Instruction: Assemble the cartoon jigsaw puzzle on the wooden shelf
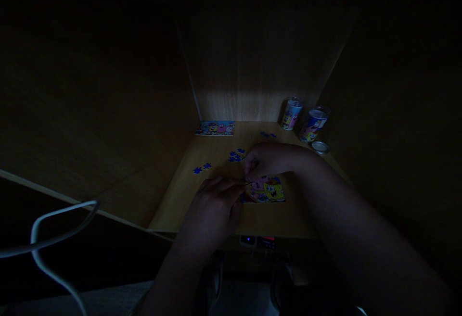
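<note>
A partly joined jigsaw puzzle (272, 192) with a yellow and pink cartoon picture lies near the front of the wooden surface. My left hand (216, 203) rests at its left edge, fingers stretched toward it and touching it. Over its upper left corner, my right hand (263, 158) is closed in a pinch, with what looks like a small puzzle piece at the fingertips; the dim light and the fingers hide most of it. Just beyond the hands lies a cluster of loose blue-backed puzzle pieces (236, 156).
Two more blue pieces (197, 170) lie left, and a few dark pieces (268, 134) farther back. A cartoon picture panel (216, 128) lies at the back left. Two printed cans (291, 115) and a round lid (320, 147) stand right. Wooden walls enclose the surface; a white cable (36, 232) hangs left.
</note>
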The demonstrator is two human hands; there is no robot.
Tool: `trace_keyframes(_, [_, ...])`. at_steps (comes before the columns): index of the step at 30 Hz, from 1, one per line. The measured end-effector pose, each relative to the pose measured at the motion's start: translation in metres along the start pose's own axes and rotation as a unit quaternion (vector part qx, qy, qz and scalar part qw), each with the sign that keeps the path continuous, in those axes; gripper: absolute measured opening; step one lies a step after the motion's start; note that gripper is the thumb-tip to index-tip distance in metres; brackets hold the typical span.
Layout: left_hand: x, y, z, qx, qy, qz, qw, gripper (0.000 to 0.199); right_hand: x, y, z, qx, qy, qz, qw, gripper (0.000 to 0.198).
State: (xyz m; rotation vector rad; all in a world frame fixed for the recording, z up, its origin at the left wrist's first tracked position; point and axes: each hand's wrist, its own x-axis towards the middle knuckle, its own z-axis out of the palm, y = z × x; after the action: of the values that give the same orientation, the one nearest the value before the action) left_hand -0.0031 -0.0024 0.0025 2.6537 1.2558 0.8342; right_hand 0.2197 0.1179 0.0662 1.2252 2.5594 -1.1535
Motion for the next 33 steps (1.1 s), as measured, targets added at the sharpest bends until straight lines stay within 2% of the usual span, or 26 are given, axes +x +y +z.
trace_keyframes(6, [0.0,0.0004,0.0002,-0.009,-0.004,-0.004,1.0,0.035,-0.0009,0.0008,0.0009,0.064,-0.062,0.01,0.996,0.018])
trace_keyframes(20, [-0.0003,-0.0006,0.0006,-0.003,-0.005,-0.004,1.0,0.038,0.0009,0.0005,0.0031,-0.005,-0.017,0.004,1.0,0.009])
trace_keyframes(33, [0.0009,0.0003,0.0002,0.002,0.0,0.001,1.0,0.035,0.0028,0.0023,0.004,-0.014,-0.035,0.003,0.999,0.014])
